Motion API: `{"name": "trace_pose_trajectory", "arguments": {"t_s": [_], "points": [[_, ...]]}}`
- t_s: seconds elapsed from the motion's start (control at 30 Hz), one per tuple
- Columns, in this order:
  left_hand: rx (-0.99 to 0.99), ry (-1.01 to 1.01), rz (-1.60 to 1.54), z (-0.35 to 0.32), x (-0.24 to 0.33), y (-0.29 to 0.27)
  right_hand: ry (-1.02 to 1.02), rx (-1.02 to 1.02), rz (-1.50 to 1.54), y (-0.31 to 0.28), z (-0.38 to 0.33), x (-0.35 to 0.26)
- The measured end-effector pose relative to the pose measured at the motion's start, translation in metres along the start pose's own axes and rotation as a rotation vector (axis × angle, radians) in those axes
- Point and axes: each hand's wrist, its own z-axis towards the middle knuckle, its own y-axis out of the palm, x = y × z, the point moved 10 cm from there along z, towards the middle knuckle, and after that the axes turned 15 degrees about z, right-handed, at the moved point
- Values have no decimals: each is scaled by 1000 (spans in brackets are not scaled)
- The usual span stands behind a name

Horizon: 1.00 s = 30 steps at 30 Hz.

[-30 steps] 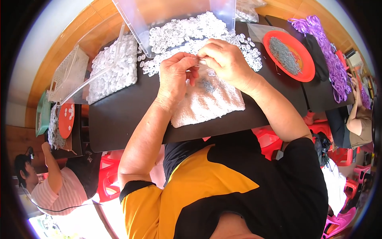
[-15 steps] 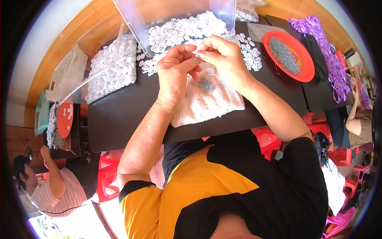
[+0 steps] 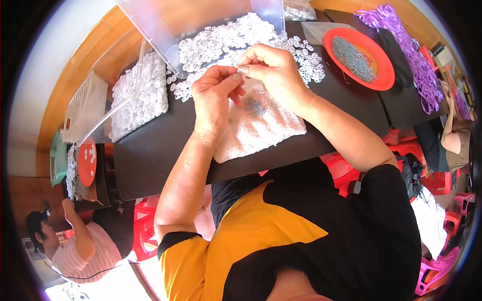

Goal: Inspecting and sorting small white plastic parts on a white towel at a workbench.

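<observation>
Above the white terry towel (image 3: 261, 128) spread on the black table (image 3: 150, 155), both hands meet fingertip to fingertip. The left hand (image 3: 213, 98) is pinched, thumb against forefinger, on something too small to identify with certainty; it is likely one of the small white plastic ring pieces (image 3: 226, 42) heaped just beyond the grip. The right hand (image 3: 273, 72) is likewise clenched at its fingertips, nail visible, pressing toward the left pinch. Whether it holds a second part cannot be told.

Directly below the grip, a small cluster of grey metal bits (image 3: 256, 106) lies on the towel. Beyond the grip, the heap of white pieces spills from a tilted clear plastic bin (image 3: 150, 25). To the right of the grip sits a round red plastic plate (image 3: 382, 62) carrying more grey metal pieces (image 3: 354, 52). To the left of the grip, a clear tray of finished-looking white parts (image 3: 138, 95) rests near the table edge. Further right, purple cords (image 3: 401, 35) lie well apart from the work.

Assessment: the step in hand appears to be joining a metal bit to a white piece. It calls for keeping both pinches firm and close over the towel, so a dropped part lands softly beneath the grip rather than rolling off. Alignment should be judged by the fingertips, since the parts are hidden by them.
</observation>
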Motion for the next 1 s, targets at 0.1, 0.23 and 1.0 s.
{"name": "trace_pose_trajectory", "arguments": {"t_s": [0.1, 0.23, 1.0], "points": [[15, 7, 29, -2, 2, 3, 16, 14, -10, -3, -1, 4], [28, 27, 125, -4, 5, 8, -25, 8, -68, -6, 0, -3], [10, -58, -52, 2, -5, 0, -51, -60, -363, 2, 0, -10]]}}
